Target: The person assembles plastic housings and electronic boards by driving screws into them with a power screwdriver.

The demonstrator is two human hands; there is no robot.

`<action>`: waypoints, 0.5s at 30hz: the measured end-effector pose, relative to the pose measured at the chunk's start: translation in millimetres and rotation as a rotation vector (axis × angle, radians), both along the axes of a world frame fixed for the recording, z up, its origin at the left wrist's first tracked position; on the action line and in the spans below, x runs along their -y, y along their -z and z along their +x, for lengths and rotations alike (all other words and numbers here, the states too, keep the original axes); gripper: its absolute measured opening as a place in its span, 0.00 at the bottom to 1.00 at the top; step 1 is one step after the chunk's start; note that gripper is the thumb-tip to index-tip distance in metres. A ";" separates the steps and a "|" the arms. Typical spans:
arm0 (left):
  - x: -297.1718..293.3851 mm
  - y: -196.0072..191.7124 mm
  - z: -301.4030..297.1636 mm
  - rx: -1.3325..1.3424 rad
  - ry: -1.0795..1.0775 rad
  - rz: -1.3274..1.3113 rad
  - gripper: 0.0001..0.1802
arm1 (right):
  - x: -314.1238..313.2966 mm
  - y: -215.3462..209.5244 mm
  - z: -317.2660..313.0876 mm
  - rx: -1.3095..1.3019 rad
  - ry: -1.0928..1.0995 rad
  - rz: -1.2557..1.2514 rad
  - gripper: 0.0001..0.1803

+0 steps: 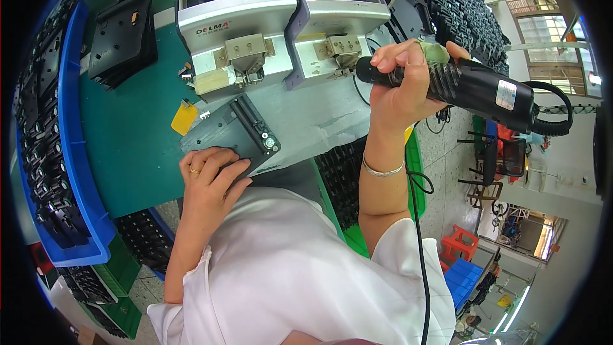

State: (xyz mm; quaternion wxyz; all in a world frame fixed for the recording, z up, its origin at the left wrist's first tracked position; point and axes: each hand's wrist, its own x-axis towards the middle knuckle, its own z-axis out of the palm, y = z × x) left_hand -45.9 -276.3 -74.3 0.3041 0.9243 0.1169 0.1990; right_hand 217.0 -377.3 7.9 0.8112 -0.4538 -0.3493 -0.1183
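A flat black plastic housing part lies at a slant on the bench, with a row of round metal pieces along its right side. The fingers of my left hand curl over its near edge and hold it. Raised to the right, my right hand is wrapped round a black electric screwdriver. The screwdriver's front end points left, close to the right one of two silver screw feeders; the bit cannot be made out. Its twin screw feeder stands just behind the black part.
A yellow tag lies beside the part. Stacked black parts stand at the far left, next to a blue bin of similar parts. A green crate sits below the bench's right side. The screwdriver's cable hangs by my right arm.
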 end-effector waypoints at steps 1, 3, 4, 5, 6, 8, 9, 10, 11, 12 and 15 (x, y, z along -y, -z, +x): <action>-0.1 -0.8 0.3 0.008 -0.002 -0.002 0.21 | 0.1 0.5 0.5 -0.001 -0.001 0.000 0.26; -1.1 0.1 -1.1 0.000 0.000 -0.002 0.21 | 1.1 1.5 1.6 0.045 -0.026 -0.021 0.26; -1.2 0.6 -1.9 -0.009 0.003 -0.003 0.21 | 0.7 1.4 1.3 0.045 -0.026 -0.022 0.26; -1.4 0.6 -2.2 -0.009 0.002 -0.004 0.21 | 0.0 1.1 0.7 0.075 0.001 -0.073 0.25; -1.8 0.3 -2.3 -0.007 0.005 -0.002 0.21 | -0.3 0.9 -0.2 0.106 0.029 -0.125 0.25; -2.0 0.1 -3.0 -0.004 0.005 0.000 0.21 | -2.0 1.1 -2.7 0.119 0.038 -0.145 0.25; -1.5 0.0 -3.6 0.000 -0.008 0.006 0.21 | -2.5 1.2 -3.5 0.131 0.048 -0.165 0.26; -1.0 -0.3 -4.0 0.003 -0.019 0.012 0.20 | -2.2 1.5 -3.4 0.132 0.048 -0.166 0.26; -1.1 -1.8 -4.3 0.004 -0.020 0.010 0.20 | -1.3 2.3 -2.3 0.148 0.046 -0.157 0.26; -1.5 -4.1 -4.4 -0.007 -0.027 0.022 0.20 | 0.0 2.8 -1.2 0.163 0.045 -0.149 0.26; -3.4 -3.5 -6.2 -0.017 -0.031 0.048 0.21 | 3.6 3.3 0.6 0.128 0.047 -0.149 0.25</action>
